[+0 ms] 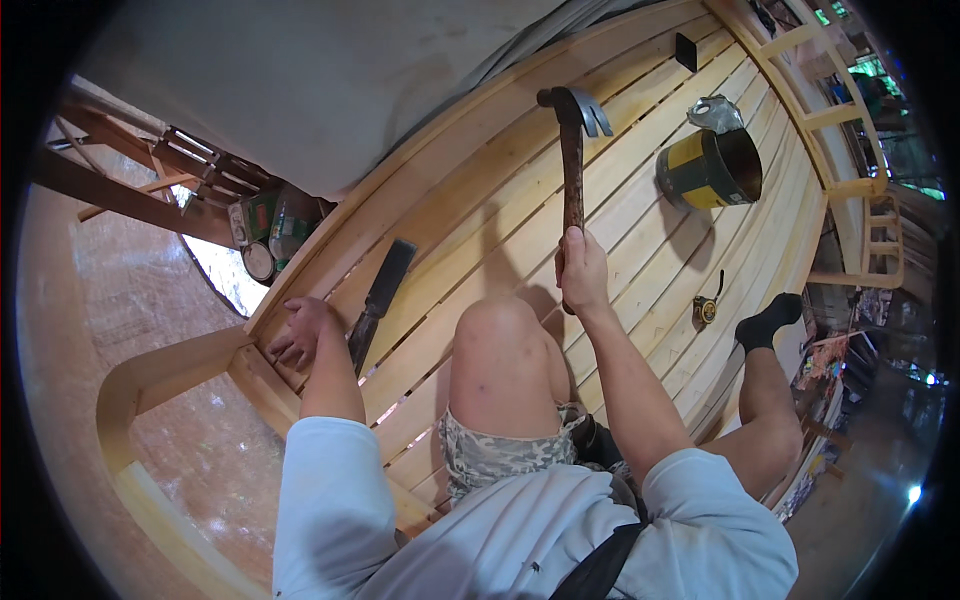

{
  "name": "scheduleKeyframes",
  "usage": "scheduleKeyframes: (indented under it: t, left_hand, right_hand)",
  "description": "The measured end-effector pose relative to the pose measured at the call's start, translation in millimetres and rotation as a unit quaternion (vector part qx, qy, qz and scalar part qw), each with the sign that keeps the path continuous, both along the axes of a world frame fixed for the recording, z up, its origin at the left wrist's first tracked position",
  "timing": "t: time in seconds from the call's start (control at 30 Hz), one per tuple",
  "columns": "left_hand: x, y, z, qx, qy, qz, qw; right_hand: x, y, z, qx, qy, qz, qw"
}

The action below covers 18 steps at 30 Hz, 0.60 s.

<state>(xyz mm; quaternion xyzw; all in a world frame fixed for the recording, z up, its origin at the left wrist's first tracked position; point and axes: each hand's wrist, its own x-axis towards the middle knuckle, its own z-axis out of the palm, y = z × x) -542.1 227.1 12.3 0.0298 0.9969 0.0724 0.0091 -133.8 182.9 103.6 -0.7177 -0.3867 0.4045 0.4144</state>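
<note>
My right hand (582, 268) is wrapped round the lower handle of a claw hammer (572, 170), raised head-up above the pale wooden planks (480, 245). My left hand (306, 332) rests at the left end of the planks, fingers spread and bent down against the wood, with no tool visible in it. Right beside it lies a chisel-like tool (383, 290) with a broad dark blade and a dark handle. My bent knee (500, 340) is between the two hands.
A black bucket with a yellow label (690, 175) lies ahead right, crumpled silver material (715, 113) at its rim. A tape measure (706, 308) and a dark phone-like slab (686, 52) lie on the planks. Cans (258, 262) stand beyond the left edge; a curved wooden frame (125, 400) juts out.
</note>
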Motion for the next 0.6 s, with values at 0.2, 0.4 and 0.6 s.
scheduleKeyframes:
  t: [0.2, 0.4, 0.6]
  left_hand:
    - [33, 11, 8, -0.006, -0.033, -0.002, 0.999]
    - [8, 4, -3, -0.002, -0.019, -0.006, 1.0]
    - [0, 0, -21, -0.008, -0.001, 0.003, 1.0]
  right_hand:
    - [27, 25, -32, -0.137, -0.217, 0.024, 0.966]
    - [13, 2, 21, -0.07, -0.018, 0.014, 0.997]
    - [7, -24, 91, 0.243, 0.127, 0.02, 0.961]
